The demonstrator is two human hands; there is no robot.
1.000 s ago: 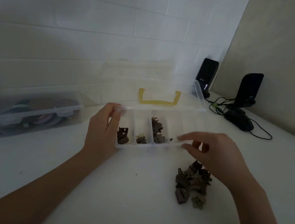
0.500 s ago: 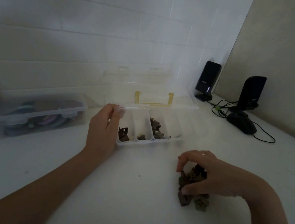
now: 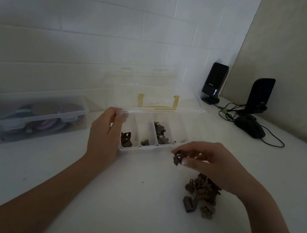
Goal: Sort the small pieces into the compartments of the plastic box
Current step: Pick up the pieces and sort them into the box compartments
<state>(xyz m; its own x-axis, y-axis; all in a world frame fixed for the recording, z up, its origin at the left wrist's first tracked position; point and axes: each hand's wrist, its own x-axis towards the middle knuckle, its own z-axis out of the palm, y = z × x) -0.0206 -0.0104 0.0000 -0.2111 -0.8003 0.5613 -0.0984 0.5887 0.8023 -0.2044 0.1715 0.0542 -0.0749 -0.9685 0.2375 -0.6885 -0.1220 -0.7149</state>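
Clear plastic forms the box (image 3: 182,136), which lies with its lid tipped back on the white surface (image 3: 114,201). The left hand (image 3: 105,134) grips the box at its left end, fingers curled over the rim and thumb along the outer wall. Just right of that hand, the nearest compartment holds a few dark pieces, the next a small pale one, and the third a larger brown cluster; beyond that the compartments are hard to read in the dim light. The right hand (image 3: 208,162) hovers just in front of the box's near wall, thumb and fingertips pinching one dark piece (image 3: 177,158) clear of the surface. Below and slightly right of that hand lies the pile (image 3: 201,193) of unsorted brown pieces, partly hidden by the wrist. Far left of the left hand sits a closed tub (image 3: 37,115). Well beyond the right hand stand two speakers (image 3: 214,82) and a mouse (image 3: 250,127) with trailing cables.
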